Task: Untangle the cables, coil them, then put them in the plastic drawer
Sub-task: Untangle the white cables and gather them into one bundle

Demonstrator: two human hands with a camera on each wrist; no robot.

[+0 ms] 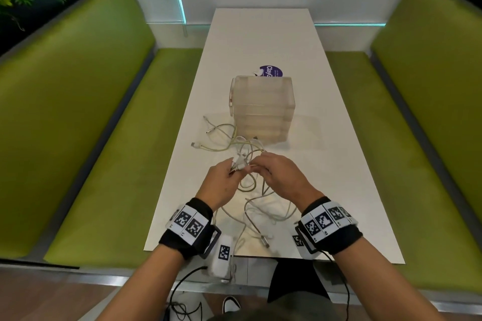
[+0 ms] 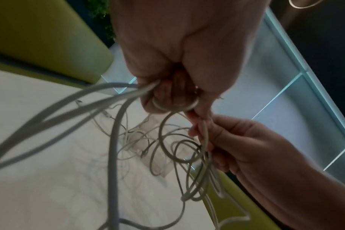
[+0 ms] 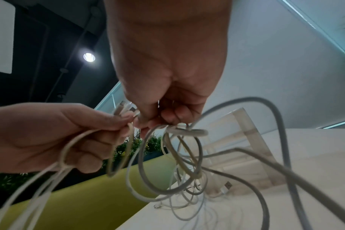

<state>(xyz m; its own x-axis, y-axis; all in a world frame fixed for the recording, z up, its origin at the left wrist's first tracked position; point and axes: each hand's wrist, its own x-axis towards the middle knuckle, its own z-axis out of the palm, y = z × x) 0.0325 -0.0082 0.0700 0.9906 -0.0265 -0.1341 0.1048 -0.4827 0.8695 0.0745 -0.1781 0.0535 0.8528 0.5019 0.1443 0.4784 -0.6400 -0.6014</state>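
A tangle of white and pale yellow cables (image 1: 243, 147) lies on the white table (image 1: 320, 169), in front of the translucent plastic drawer unit (image 1: 262, 104). Both hands hold part of the tangle just above the table. My left hand (image 1: 236, 164) pinches a bunch of white plug ends (image 3: 124, 109), with strands curled under its fingers (image 2: 173, 101). My right hand (image 1: 257, 167) pinches a strand close beside it, and loops (image 3: 167, 163) hang below. More cable trails toward the near table edge (image 1: 260, 219). The drawers look closed.
A purple round sticker (image 1: 271, 71) lies behind the drawer unit. Green benches stand on the left (image 1: 78, 125) and on the right (image 1: 422, 125) of the narrow table. A loose USB plug (image 3: 227, 186) rests near the drawer unit's base.
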